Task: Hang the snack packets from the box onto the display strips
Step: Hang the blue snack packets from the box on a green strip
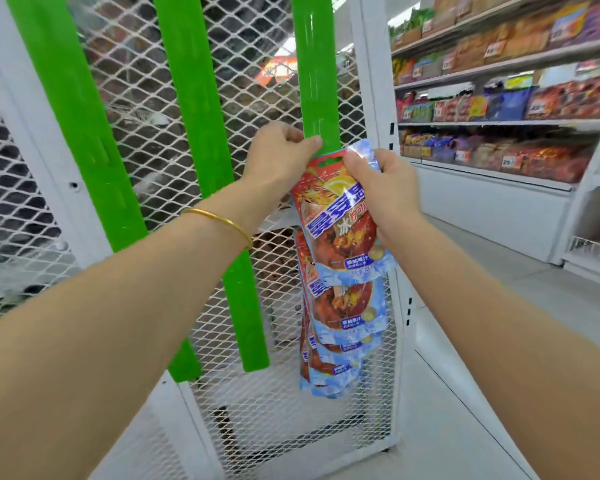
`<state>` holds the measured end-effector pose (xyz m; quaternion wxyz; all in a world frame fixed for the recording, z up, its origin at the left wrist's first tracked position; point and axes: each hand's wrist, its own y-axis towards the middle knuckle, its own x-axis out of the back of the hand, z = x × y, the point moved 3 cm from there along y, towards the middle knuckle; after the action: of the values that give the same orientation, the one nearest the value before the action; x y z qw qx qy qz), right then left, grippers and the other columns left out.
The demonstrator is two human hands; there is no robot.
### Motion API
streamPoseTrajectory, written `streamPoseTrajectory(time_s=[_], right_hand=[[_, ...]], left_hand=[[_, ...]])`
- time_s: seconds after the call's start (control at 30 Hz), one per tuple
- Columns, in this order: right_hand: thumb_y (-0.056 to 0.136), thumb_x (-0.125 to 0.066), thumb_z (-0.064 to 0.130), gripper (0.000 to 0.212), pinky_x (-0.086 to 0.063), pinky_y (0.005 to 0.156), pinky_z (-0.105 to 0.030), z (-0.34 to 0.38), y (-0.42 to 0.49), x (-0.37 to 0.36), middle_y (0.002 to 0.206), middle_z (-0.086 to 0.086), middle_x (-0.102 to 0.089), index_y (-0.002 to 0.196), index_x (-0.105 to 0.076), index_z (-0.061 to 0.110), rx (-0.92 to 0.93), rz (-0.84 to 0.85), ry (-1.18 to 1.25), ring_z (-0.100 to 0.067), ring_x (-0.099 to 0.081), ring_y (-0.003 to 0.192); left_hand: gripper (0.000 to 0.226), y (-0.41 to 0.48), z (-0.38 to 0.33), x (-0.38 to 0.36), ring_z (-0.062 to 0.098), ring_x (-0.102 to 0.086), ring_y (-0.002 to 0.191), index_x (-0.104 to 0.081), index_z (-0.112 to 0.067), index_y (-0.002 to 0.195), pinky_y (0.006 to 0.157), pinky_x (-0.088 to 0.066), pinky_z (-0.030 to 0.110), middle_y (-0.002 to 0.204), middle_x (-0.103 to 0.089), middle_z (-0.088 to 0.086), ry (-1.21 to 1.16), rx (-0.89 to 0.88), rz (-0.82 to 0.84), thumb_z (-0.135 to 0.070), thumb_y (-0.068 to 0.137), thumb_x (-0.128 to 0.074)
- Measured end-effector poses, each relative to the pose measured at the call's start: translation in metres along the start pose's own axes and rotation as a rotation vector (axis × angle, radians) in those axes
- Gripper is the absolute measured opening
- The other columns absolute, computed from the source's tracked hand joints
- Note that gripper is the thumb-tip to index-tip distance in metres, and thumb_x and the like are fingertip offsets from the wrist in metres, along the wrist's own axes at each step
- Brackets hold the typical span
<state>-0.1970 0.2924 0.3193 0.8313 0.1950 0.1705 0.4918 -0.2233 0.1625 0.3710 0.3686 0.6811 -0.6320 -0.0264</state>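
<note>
Three green display strips hang on a white mesh panel; the right strip (pixel 314 74) carries several red-and-blue snack packets (pixel 343 306) overlapping down its lower half. My left hand (pixel 281 150) pinches this strip just above the topmost packet. My right hand (pixel 381 188) grips the upper right corner of a red-and-blue snack packet (pixel 329 216), holding its top edge against the strip right below my left thumb. The middle strip (pixel 201 133) and left strip (pixel 73 126) are bare. The box is out of view.
The white mesh rack (pixel 222 81) fills the left and centre, with a white upright post (pixel 374 98) at its right side. Shelves (pixel 506 98) stocked with snack packs run along the right. Pale floor (pixel 499 306) lies between the rack and the shelves.
</note>
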Motion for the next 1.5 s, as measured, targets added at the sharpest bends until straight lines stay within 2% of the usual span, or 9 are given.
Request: streamPoseTrajectory(time_s=[0.33, 0.57, 0.7, 0.87, 1.0, 1.13, 1.2, 1.27, 1.5], right_hand=[[0.073, -0.059, 0.042, 0.046, -0.051, 0.074, -0.054, -0.021, -0.010, -0.003, 0.087, -0.027, -0.065, 0.083, -0.060, -0.002, -0.040, -0.010, -0.126, -0.038, -0.065, 0.077], [0.084, -0.063, 0.041, 0.035, -0.044, 0.075, -0.035, -0.023, -0.028, 0.012, 0.096, -0.003, -0.053, 0.099, -0.047, 0.012, -0.064, -0.105, -0.319, -0.021, -0.054, 0.089], [0.084, -0.063, 0.028, 0.036, -0.045, 0.086, -0.038, -0.015, -0.075, 0.016, 0.102, 0.003, -0.044, 0.110, -0.048, 0.010, 0.127, -0.180, -0.425, -0.025, -0.054, 0.098], [0.085, -0.063, 0.013, 0.024, -0.040, 0.071, -0.011, -0.045, -0.188, -0.033, 0.096, -0.001, -0.053, 0.105, -0.050, 0.010, 0.045, 0.210, -0.251, -0.010, -0.053, 0.075], [0.087, -0.060, 0.010, 0.017, -0.044, 0.076, -0.033, -0.119, -0.293, -0.088, 0.090, -0.001, -0.054, 0.097, -0.049, 0.016, -0.235, 0.600, -0.309, -0.016, -0.051, 0.076], [0.086, -0.063, 0.016, 0.012, -0.040, 0.058, -0.024, -0.181, -0.386, -0.131, 0.076, 0.005, -0.054, 0.090, -0.053, 0.020, -0.454, 0.920, -0.370, -0.016, -0.053, 0.075], [0.086, -0.063, 0.021, 0.021, -0.045, 0.071, -0.027, -0.197, -0.418, -0.152, 0.092, -0.005, -0.063, 0.104, -0.058, 0.011, -0.473, 1.045, -0.473, -0.019, -0.057, 0.087], [0.087, -0.062, 0.030, 0.035, -0.046, 0.083, -0.033, -0.210, -0.440, -0.171, 0.105, -0.012, -0.062, 0.110, -0.056, 0.004, -0.482, 1.109, -0.611, -0.025, -0.058, 0.097], [0.088, -0.061, 0.031, 0.034, -0.031, 0.061, -0.029, -0.232, -0.480, -0.200, 0.065, 0.005, -0.039, 0.064, -0.040, 0.021, -0.479, 1.198, -0.750, -0.019, -0.045, 0.076]], left_hand=[[0.025, -0.003, 0.003, 0.001, 0.029, -0.066, 0.080, -0.060, -0.018, 0.065, 0.081, -0.054, 0.046, 0.087, -0.071, 0.016, -0.033, -0.013, -0.019, -0.027, 0.089, -0.059], [0.041, -0.030, 0.014, 0.008, 0.017, -0.061, 0.095, -0.052, -0.012, 0.117, 0.086, -0.050, 0.035, 0.106, -0.063, 0.003, -0.007, -0.037, -0.006, -0.033, 0.084, -0.064], [0.042, -0.092, 0.041, 0.033, 0.009, -0.054, 0.101, -0.050, -0.020, 0.119, 0.086, -0.044, 0.025, 0.106, -0.058, -0.006, 0.023, -0.089, -0.062, -0.031, 0.082, -0.067], [0.025, -0.210, 0.133, 0.065, 0.005, -0.059, 0.092, -0.056, -0.022, 0.105, 0.072, -0.039, 0.006, 0.097, -0.064, -0.006, 0.066, 0.114, 0.113, -0.016, 0.083, -0.067], [0.021, -0.305, 0.224, 0.109, 0.007, -0.058, 0.080, -0.059, -0.013, 0.100, 0.074, -0.042, 0.007, 0.093, -0.064, 0.004, 0.143, 0.435, 0.221, -0.003, 0.082, -0.064], [0.022, -0.358, 0.288, 0.163, 0.020, -0.059, 0.088, -0.060, -0.006, 0.101, 0.085, -0.047, 0.029, 0.093, -0.062, 0.007, 0.212, 0.652, 0.220, 0.004, 0.082, -0.059], [0.022, -0.369, 0.307, 0.184, 0.020, -0.061, 0.088, -0.061, -0.011, 0.099, 0.085, -0.047, 0.029, 0.091, -0.063, 0.003, 0.255, 0.699, 0.194, 0.001, 0.081, -0.059], [0.021, -0.375, 0.321, 0.196, 0.019, -0.063, 0.090, -0.060, -0.018, 0.096, 0.088, -0.049, 0.032, 0.090, -0.064, 0.001, 0.264, 0.719, 0.187, -0.003, 0.081, -0.059], [0.026, -0.373, 0.333, 0.196, 0.018, -0.060, 0.099, -0.059, -0.008, 0.110, 0.091, -0.047, 0.031, 0.102, -0.063, 0.005, 0.267, 0.715, 0.261, -0.007, 0.084, -0.057]])
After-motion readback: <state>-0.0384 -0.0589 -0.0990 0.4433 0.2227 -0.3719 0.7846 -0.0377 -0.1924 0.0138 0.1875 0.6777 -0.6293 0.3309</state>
